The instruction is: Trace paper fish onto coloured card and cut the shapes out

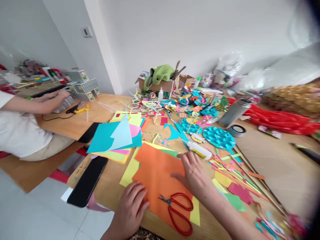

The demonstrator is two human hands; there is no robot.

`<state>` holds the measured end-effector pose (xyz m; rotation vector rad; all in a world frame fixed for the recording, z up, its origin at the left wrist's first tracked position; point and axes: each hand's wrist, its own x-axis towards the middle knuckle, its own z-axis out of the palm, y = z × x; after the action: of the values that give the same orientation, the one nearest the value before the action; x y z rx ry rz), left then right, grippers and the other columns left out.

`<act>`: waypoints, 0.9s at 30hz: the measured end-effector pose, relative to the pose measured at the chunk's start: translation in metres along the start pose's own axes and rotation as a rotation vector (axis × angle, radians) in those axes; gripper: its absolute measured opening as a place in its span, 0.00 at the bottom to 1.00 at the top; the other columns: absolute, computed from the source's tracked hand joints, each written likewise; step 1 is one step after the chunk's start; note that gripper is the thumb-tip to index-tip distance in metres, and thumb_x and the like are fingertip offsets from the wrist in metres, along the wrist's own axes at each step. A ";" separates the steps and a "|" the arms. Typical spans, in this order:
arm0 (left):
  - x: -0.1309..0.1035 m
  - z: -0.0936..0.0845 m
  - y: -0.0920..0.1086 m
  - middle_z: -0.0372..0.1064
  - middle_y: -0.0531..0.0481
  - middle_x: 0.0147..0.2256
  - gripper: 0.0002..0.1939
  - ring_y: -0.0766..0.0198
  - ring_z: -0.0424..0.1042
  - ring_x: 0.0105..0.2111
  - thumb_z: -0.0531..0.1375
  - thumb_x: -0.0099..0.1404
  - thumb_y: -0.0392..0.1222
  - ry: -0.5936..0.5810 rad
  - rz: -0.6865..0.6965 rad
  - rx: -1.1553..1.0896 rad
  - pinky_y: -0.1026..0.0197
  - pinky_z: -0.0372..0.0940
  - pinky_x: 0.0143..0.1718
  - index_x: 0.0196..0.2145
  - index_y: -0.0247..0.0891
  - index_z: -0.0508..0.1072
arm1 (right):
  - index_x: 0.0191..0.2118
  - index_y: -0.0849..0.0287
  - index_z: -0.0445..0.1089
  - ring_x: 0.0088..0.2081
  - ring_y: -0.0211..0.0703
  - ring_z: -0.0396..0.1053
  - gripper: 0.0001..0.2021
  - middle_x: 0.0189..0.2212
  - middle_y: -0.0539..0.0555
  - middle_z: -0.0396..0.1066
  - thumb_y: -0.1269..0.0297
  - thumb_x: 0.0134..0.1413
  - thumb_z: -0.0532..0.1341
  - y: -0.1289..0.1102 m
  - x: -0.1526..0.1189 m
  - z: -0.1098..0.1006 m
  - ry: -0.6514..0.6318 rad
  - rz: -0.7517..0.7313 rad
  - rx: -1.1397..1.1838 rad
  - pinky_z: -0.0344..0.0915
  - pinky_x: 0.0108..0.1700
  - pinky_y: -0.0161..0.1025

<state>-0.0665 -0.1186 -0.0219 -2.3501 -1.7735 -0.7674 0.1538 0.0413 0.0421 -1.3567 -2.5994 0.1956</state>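
On the table [112, 181], the orange paper [160, 166] lies under red-handled scissors [169, 202], left edge already notched, middle uncut; the left hand [131, 208] rests loosely curved at that edge; the right hand [196, 171], thumb spread from fingers, lies opposite.

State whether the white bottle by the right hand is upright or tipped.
Tipped: the white bottle lies on its side near the right hand, its length running sideways.

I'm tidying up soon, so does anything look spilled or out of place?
Yes. Tiny paper bits lie scattered on the table beyond the orange sheet. A white bottle lies on its side near the right hand. The nearer black phone appears to jut past the table's edge.
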 end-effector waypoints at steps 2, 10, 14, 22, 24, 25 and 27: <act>0.000 0.005 -0.006 0.71 0.42 0.45 0.11 0.55 0.68 0.49 0.54 0.68 0.39 0.034 0.061 0.027 0.55 0.67 0.49 0.46 0.35 0.71 | 0.43 0.63 0.68 0.43 0.55 0.68 0.23 0.40 0.61 0.69 0.57 0.43 0.72 -0.011 -0.023 0.002 -0.075 -0.031 0.010 0.66 0.44 0.46; 0.003 0.015 -0.022 0.72 0.43 0.42 0.10 0.56 0.69 0.45 0.53 0.69 0.40 0.120 0.214 0.040 0.56 0.64 0.46 0.43 0.35 0.72 | 0.33 0.61 0.72 0.33 0.45 0.72 0.03 0.32 0.56 0.74 0.68 0.51 0.64 -0.033 -0.068 0.025 -0.361 -0.070 -0.036 0.63 0.34 0.37; 0.004 0.019 -0.023 0.72 0.43 0.41 0.10 0.56 0.70 0.44 0.53 0.69 0.40 0.140 0.220 0.045 0.56 0.64 0.46 0.43 0.35 0.71 | 0.31 0.61 0.72 0.30 0.43 0.71 0.04 0.31 0.56 0.75 0.67 0.50 0.60 -0.026 -0.071 0.009 -0.373 0.038 0.075 0.59 0.30 0.36; 0.004 0.016 -0.011 0.72 0.45 0.41 0.09 0.57 0.70 0.44 0.53 0.68 0.39 0.098 0.089 0.046 0.55 0.66 0.45 0.43 0.38 0.70 | 0.28 0.58 0.67 0.30 0.49 0.71 0.09 0.29 0.59 0.74 0.61 0.56 0.56 0.074 -0.090 -0.012 -0.372 0.527 -0.068 0.53 0.27 0.38; 0.005 0.015 -0.009 0.72 0.45 0.41 0.08 0.56 0.70 0.44 0.53 0.68 0.38 0.073 0.056 0.038 0.54 0.67 0.45 0.42 0.39 0.70 | 0.29 0.58 0.67 0.32 0.51 0.72 0.08 0.30 0.59 0.74 0.61 0.55 0.57 0.089 -0.092 -0.008 -0.377 0.503 -0.062 0.55 0.29 0.39; 0.005 0.014 -0.008 0.72 0.45 0.41 0.07 0.56 0.70 0.44 0.54 0.67 0.38 0.066 0.043 0.031 0.54 0.67 0.45 0.41 0.39 0.70 | 0.30 0.58 0.67 0.33 0.51 0.72 0.08 0.31 0.59 0.74 0.60 0.55 0.57 0.090 -0.090 -0.008 -0.348 0.484 -0.043 0.57 0.30 0.40; 0.005 0.014 -0.007 0.71 0.45 0.41 0.07 0.55 0.70 0.44 0.53 0.67 0.37 0.056 0.026 0.015 0.53 0.67 0.45 0.41 0.39 0.70 | 0.34 0.58 0.67 0.35 0.50 0.71 0.08 0.35 0.59 0.73 0.59 0.55 0.58 0.084 -0.077 -0.008 -0.258 0.413 0.038 0.60 0.33 0.40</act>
<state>-0.0674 -0.1071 -0.0329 -2.3139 -1.7178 -0.8053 0.2651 0.0264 0.0235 -1.9562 -2.4536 0.5094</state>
